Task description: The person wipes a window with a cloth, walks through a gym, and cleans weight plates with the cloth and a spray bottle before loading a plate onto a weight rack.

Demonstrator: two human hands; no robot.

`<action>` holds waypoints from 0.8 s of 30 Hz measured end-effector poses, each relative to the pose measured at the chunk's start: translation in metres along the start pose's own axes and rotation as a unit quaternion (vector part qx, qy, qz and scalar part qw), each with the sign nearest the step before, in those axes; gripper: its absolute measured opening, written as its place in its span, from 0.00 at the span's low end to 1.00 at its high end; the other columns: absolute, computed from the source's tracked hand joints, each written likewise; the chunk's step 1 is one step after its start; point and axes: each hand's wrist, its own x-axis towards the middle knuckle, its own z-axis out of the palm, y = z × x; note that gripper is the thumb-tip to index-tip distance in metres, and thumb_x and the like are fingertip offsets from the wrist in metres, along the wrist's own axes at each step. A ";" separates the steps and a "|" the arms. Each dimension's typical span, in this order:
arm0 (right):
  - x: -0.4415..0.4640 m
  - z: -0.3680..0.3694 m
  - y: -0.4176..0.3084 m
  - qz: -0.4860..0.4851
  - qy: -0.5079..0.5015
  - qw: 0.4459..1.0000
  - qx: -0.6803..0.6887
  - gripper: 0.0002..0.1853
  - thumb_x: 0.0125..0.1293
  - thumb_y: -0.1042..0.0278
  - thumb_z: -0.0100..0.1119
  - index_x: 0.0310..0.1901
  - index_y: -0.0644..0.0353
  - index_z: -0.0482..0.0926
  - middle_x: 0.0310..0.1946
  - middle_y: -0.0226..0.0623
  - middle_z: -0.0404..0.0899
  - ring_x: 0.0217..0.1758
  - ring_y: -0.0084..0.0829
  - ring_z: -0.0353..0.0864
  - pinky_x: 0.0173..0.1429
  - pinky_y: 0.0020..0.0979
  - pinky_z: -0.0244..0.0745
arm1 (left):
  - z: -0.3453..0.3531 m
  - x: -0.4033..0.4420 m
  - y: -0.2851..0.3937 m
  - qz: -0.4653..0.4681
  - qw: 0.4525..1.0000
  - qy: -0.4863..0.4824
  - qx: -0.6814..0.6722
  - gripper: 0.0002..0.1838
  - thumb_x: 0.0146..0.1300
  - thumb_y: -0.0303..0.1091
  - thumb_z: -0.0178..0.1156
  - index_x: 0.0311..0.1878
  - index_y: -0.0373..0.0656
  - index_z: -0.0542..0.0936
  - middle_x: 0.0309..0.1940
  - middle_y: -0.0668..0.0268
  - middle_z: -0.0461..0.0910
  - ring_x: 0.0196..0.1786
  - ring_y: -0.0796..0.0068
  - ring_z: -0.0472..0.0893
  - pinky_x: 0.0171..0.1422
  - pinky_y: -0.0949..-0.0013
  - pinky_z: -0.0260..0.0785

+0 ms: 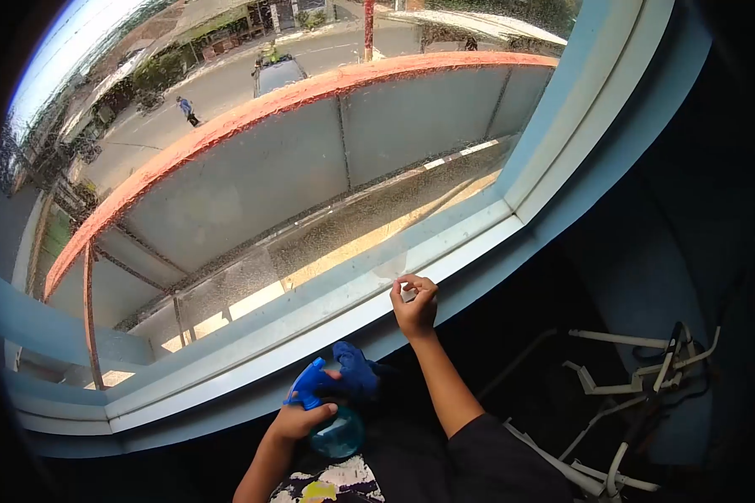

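My left hand (296, 419) is wrapped round the neck of a spray bottle (337, 438) with a blue trigger head and a see-through bluish body. Just beyond it is a crumpled blue cloth (357, 369); whether the hand also touches it I cannot tell. My right hand (416, 307) is raised at the lower edge of the window frame (344, 303), thumb and index finger pinched together. Anything between those fingertips is too small to make out. Behind them stands the window glass (252, 193), speckled with drops or dirt, with a faint reflection near the fingers.
White metal tubing (617, 381), like a rack or folded frame, stands in the dark at my right. The light blue sill (252, 401) runs in front of me. Outside the glass are an orange-topped railing (226, 130), a street, a vehicle (279, 75) and a person (187, 111).
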 end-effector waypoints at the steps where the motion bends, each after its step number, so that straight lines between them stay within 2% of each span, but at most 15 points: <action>1: 0.000 0.001 0.000 -0.001 0.009 1.000 -0.001 0.23 0.53 0.77 0.71 0.44 0.57 0.65 0.37 0.32 0.80 0.30 0.32 0.76 0.37 0.34 0.73 | 0.000 0.003 -0.001 -0.002 1.000 -0.014 0.000 0.45 0.56 0.16 0.62 0.76 0.48 0.54 0.63 0.60 0.69 0.63 0.63 0.73 0.64 0.58 0.71; 4: 0.002 0.001 -0.003 -0.003 -0.004 1.000 0.000 0.25 0.54 0.80 0.70 0.45 0.59 0.62 0.37 0.36 0.79 0.31 0.30 0.76 0.38 0.31 0.73 | 0.004 0.010 -0.003 0.022 1.000 -0.006 0.007 0.45 0.56 0.16 0.62 0.76 0.48 0.55 0.63 0.60 0.69 0.63 0.63 0.73 0.64 0.58 0.72; 9: -0.002 0.008 -0.001 -0.015 -0.003 1.000 -0.011 0.24 0.52 0.81 0.68 0.42 0.58 0.61 0.35 0.35 0.77 0.30 0.30 0.74 0.38 0.32 0.72 | 0.008 0.015 -0.002 0.024 1.000 0.007 0.010 0.45 0.56 0.17 0.63 0.76 0.48 0.55 0.63 0.60 0.69 0.63 0.64 0.73 0.64 0.58 0.72; 11: -0.005 0.012 0.000 0.012 0.021 1.000 -0.007 0.23 0.49 0.80 0.68 0.40 0.56 0.62 0.35 0.31 0.78 0.32 0.34 0.73 0.40 0.35 0.69 | 0.008 0.015 -0.002 0.029 1.000 0.011 0.005 0.45 0.56 0.17 0.63 0.75 0.48 0.55 0.63 0.60 0.69 0.63 0.64 0.73 0.64 0.58 0.72; 14: -0.006 0.014 0.000 0.031 0.017 0.999 0.000 0.23 0.48 0.80 0.68 0.39 0.55 0.62 0.34 0.31 0.77 0.32 0.35 0.73 0.41 0.36 0.69 | 0.009 0.015 -0.001 0.009 0.999 0.025 0.023 0.43 0.53 0.17 0.64 0.72 0.46 0.58 0.61 0.58 0.69 0.64 0.60 0.73 0.64 0.54 0.73; 16: -0.003 0.011 -0.003 0.021 0.012 1.000 -0.008 0.24 0.49 0.82 0.67 0.40 0.56 0.61 0.34 0.32 0.76 0.31 0.32 0.72 0.39 0.34 0.70 | 0.009 0.015 -0.002 0.028 0.999 0.014 0.020 0.44 0.56 0.19 0.64 0.75 0.46 0.56 0.62 0.60 0.69 0.63 0.65 0.73 0.63 0.58 0.73; 21: -0.001 0.009 -0.005 0.010 0.009 1.000 0.003 0.25 0.48 0.84 0.66 0.39 0.56 0.59 0.33 0.34 0.75 0.29 0.30 0.70 0.38 0.32 0.70 | 0.009 0.012 -0.002 0.023 0.999 0.018 0.021 0.43 0.56 0.18 0.64 0.75 0.47 0.57 0.62 0.60 0.69 0.63 0.65 0.72 0.63 0.58 0.73; 24: -0.001 0.009 -0.004 0.017 0.015 1.000 0.006 0.24 0.48 0.82 0.68 0.39 0.56 0.62 0.33 0.32 0.76 0.31 0.35 0.72 0.39 0.36 0.69 | 0.009 0.010 -0.003 0.023 0.999 0.021 0.014 0.43 0.56 0.18 0.64 0.74 0.48 0.58 0.62 0.60 0.69 0.63 0.64 0.72 0.63 0.58 0.73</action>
